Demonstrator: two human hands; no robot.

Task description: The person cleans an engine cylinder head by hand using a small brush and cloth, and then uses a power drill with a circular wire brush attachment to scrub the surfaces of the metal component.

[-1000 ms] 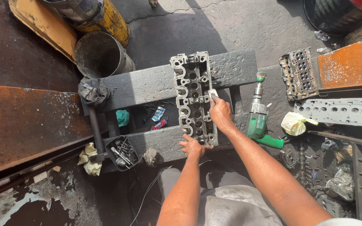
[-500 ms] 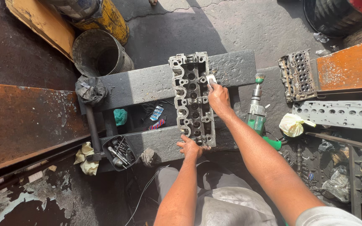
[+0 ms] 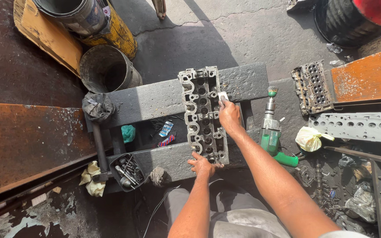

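Across two dark beams of the bench (image 3: 155, 99): grey cylinder head (image 3: 203, 114), lying lengthwise. Right hand (image 3: 229, 115), arm outstretched, pinching small white pad (image 3: 222, 96) against its upper right edge. Left hand (image 3: 203, 165), fingers spread, unclenched, steadying near end.

left hand (image 3: 203, 166): flat, fingers spread | right hand (image 3: 229, 115): arm outstretched, fingers pinched
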